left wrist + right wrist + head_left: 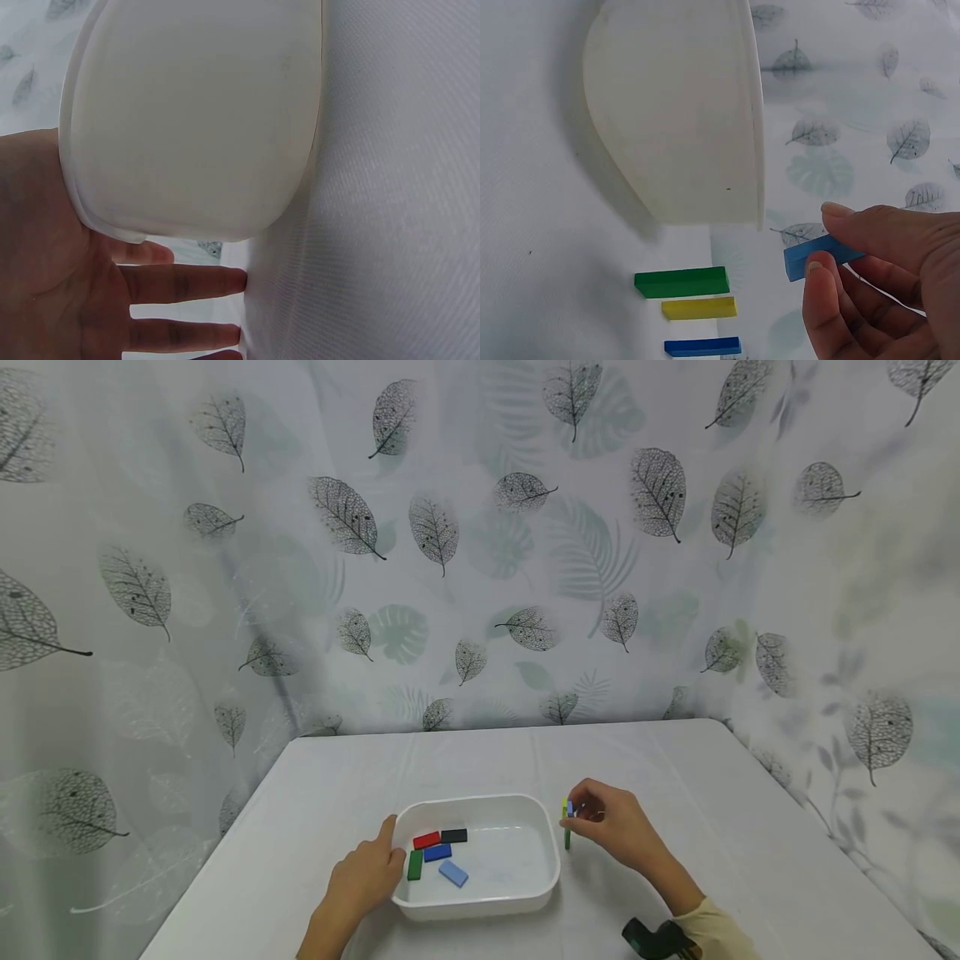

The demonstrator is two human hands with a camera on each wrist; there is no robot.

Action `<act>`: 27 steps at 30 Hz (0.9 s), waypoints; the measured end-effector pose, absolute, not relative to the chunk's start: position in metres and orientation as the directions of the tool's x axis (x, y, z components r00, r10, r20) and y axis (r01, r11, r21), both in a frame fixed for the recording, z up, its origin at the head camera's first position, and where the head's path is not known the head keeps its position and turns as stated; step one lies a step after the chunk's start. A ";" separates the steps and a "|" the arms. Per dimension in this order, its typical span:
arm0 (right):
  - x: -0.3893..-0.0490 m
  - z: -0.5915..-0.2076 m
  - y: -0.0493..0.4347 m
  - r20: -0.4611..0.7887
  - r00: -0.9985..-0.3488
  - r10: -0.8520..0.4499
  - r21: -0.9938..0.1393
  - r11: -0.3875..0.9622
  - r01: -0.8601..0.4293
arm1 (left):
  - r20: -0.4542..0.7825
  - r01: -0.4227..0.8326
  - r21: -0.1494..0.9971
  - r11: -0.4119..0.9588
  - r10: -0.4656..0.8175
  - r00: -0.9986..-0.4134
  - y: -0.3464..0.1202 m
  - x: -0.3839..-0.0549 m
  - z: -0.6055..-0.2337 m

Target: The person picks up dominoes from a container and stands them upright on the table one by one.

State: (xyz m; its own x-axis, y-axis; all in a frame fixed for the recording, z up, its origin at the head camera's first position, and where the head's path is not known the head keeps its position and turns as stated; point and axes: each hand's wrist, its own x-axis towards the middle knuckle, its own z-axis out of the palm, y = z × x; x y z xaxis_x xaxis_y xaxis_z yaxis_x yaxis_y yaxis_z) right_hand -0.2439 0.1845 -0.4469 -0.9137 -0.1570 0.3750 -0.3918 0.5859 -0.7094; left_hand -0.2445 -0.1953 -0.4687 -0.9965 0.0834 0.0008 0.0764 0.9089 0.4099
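A white plastic tray [512,907] holds several small blocks: red [427,840], black [453,836], dark blue [437,852], green [415,865] and light blue [453,872]. My left hand [365,872] touches the tray's left side, its lower fingers straight in the left wrist view. Right of the tray, my right hand [617,822] pinches another light blue block [808,255] between thumb and fingers. Beside it in the right wrist view, a green block [682,282], a yellow block [700,308] and a blue block [703,346] stand on end in a row.
The tray and blocks are on a white-covered table [345,777]. Behind and at both sides hangs a pale curtain [465,468] printed with leaves. A black device [654,938] is at my right wrist.
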 end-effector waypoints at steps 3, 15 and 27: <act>-0.245 -0.449 0.188 0.350 -0.927 -0.137 -0.723 0.590 -0.360 | -0.003 0.072 0.412 0.908 0.081 -0.997 -0.195 -0.245 -0.468; -0.247 -0.458 0.201 0.313 -0.942 -0.122 -0.710 0.629 -0.317 | 0.005 0.081 0.410 0.908 0.087 -0.996 -0.196 -0.244 -0.466; -0.252 -0.468 0.204 0.275 -0.955 -0.113 -0.711 0.645 -0.281 | -0.006 0.076 0.413 0.907 0.086 -0.996 -0.196 -0.244 -0.468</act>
State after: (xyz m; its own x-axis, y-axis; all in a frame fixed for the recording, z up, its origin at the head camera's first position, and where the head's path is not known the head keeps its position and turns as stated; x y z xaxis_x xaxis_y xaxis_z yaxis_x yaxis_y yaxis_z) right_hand -0.2521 0.2042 -0.4676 -0.9548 -0.1133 0.2748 -0.2811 0.6447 -0.7109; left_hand -0.2445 -0.1962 -0.4685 -0.9962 0.0864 -0.0059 0.0762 0.9074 0.4133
